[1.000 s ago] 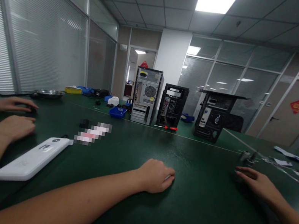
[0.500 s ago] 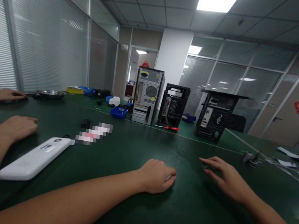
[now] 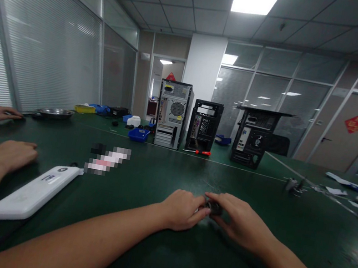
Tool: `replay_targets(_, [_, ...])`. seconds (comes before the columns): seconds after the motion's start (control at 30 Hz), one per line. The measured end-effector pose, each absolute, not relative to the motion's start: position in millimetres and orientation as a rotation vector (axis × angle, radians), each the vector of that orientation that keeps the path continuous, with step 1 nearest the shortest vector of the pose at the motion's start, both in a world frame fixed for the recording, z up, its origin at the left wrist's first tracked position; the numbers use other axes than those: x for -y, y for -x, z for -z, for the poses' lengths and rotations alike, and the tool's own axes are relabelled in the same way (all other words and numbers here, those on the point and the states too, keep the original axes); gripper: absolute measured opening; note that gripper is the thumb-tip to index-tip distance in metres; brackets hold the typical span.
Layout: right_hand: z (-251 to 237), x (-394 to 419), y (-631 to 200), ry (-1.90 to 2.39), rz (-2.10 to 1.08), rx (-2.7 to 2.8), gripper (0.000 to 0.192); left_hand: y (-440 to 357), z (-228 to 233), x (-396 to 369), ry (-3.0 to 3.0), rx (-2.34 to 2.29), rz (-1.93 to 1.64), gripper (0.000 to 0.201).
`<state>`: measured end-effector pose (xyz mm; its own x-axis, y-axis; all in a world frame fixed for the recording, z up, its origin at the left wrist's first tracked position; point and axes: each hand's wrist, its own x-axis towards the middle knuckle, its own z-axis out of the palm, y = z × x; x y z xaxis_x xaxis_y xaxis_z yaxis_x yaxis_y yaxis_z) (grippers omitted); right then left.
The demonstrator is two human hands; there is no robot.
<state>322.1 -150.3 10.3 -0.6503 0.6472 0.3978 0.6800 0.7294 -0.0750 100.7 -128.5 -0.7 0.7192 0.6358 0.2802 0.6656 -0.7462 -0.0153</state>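
Note:
My left hand (image 3: 182,210) rests low over the green table (image 3: 151,254), its fingers closed in a pinch; what lies in them is mostly hidden. Fingertip to fingertip with it, my right hand (image 3: 243,221) curls thumb and fingers around a small dark metallic round part (image 3: 215,208). That part touches or nearly touches the left fingertips, and its exact kind is too small to tell. To the left lies a white flat device (image 3: 35,192) with a small label and a round dark spot.
A co-worker's hands (image 3: 14,155) lie at left, near a metal dish (image 3: 54,113). Computer cases (image 3: 172,114) stand at the back with a red-handled screwdriver (image 3: 205,153) before them. Small metal parts (image 3: 294,186) and papers (image 3: 335,191) lie at right.
My right hand has moved left with the small dark part and now meets my left hand. The left hand has stayed almost in place, and the view has turned slightly.

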Motion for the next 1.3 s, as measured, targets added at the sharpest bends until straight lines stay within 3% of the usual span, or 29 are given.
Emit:
replay_targets(0.37, [-6.4, 149.0, -322.4, 0.94, 0.225, 2.598, 0.06, -100.7, 2.1, 126.8, 2.814, 1.007, 0.409, 0.039])
replay_targets(0.6, [-6.1, 145.1, -319.4, 0.876, 0.343, 2.607, 0.053, -101.6, 0.6, 129.0, 2.784, 1.032, 0.392, 0.039])
replay_targets(0.8, [3.5, 131.3, -335.1, 1.092, 0.327, 2.509, 0.055, -101.9, -0.9, 131.3, 2.737, 1.123, 0.353, 0.033])
replay_targets(1.03, [-0.6, 140.9, -330.4, 1.225, 0.123, 2.423, 0.038, -100.4, 1.4, 130.1, 2.775, 1.11, 0.402, 0.03])
replay_targets(1.3, [-4.4, 151.9, -298.6, 1.031, 0.3, 2.567, 0.01, -100.8, 3.0, 127.5, 2.769, 1.085, 0.359, 0.036])
